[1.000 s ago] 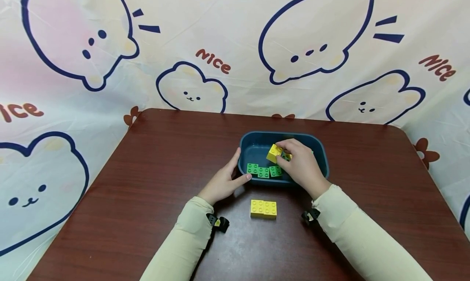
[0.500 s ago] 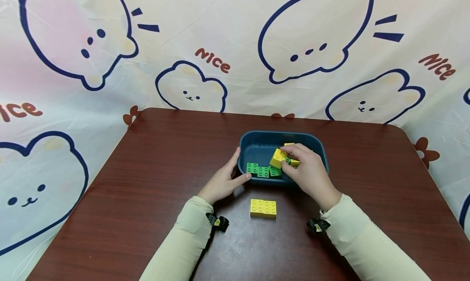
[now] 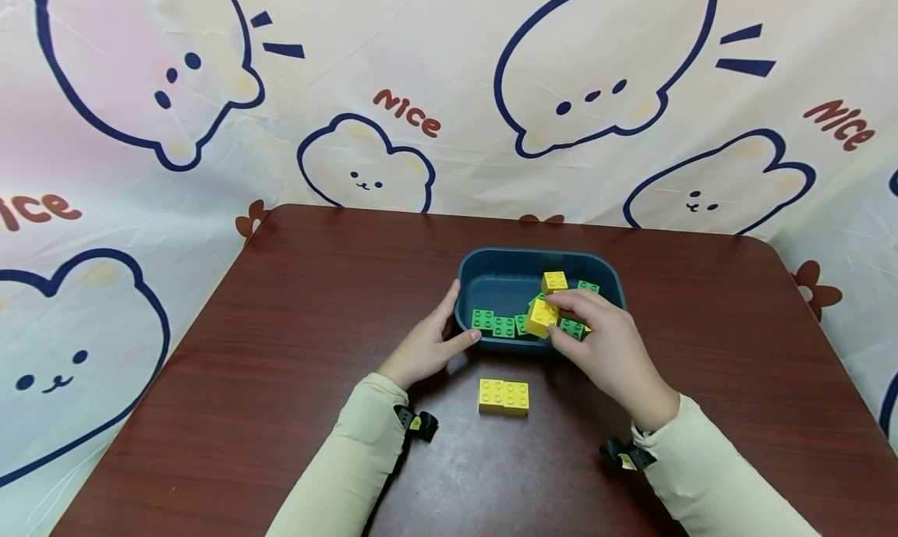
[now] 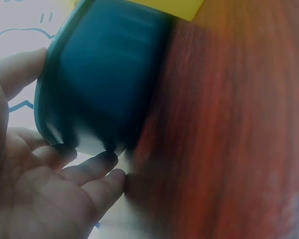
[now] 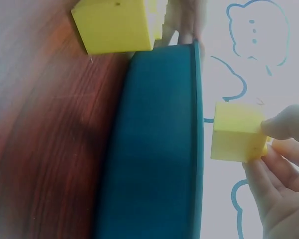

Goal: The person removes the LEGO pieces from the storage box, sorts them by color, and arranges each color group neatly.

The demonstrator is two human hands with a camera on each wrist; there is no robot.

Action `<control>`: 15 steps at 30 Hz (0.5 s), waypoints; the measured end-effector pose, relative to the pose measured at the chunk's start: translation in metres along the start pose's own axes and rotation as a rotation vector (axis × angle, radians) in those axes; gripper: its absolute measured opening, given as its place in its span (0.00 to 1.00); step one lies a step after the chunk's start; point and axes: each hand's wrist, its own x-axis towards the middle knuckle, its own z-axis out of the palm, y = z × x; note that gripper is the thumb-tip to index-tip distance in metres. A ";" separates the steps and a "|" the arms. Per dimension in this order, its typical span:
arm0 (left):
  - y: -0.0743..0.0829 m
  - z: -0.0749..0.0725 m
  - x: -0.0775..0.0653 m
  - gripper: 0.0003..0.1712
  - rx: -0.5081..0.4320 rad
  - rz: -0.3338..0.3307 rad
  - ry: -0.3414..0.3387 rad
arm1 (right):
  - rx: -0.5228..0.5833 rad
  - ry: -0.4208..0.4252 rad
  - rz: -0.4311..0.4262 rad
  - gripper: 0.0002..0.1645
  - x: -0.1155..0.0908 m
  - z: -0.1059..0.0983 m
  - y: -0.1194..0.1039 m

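My right hand (image 3: pixel 613 346) pinches a yellow building block (image 3: pixel 542 317) between thumb and fingertips, over the front part of a dark blue plastic bin (image 3: pixel 491 289). The right wrist view shows this block (image 5: pixel 236 134) above the bin's rim. Against the bin's left end lies my left hand (image 3: pixel 423 351), its fingers extended along the outer wall and its thumb at the front rim. Inside the bin are several green blocks (image 3: pixel 482 319) and another yellow block (image 3: pixel 554 280); the right hand partly hides the contents. In front of the bin, two yellow blocks (image 3: pixel 503 397) stand side by side on the table.
The dark reddish-brown wooden table (image 3: pixel 337 287) reaches back to a pale curtain (image 3: pixel 463 61) printed with cartoon animals. Each wrist carries a black strap-on device, like the one on the left wrist (image 3: pixel 416 425).
My right hand has shifted right and toward me, with the pinched yellow block in it, uncovering more blocks inside the bin. My left hand has stayed at the bin's left end.
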 end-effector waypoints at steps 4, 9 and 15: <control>0.000 0.000 0.000 0.51 -0.005 -0.003 -0.002 | -0.008 -0.005 -0.012 0.22 -0.008 -0.001 -0.001; 0.000 0.001 0.000 0.51 -0.009 -0.004 -0.001 | -0.015 0.006 -0.040 0.23 -0.017 -0.002 -0.001; 0.000 0.001 0.000 0.51 -0.014 -0.007 0.002 | -0.007 0.012 -0.082 0.23 -0.030 -0.002 0.001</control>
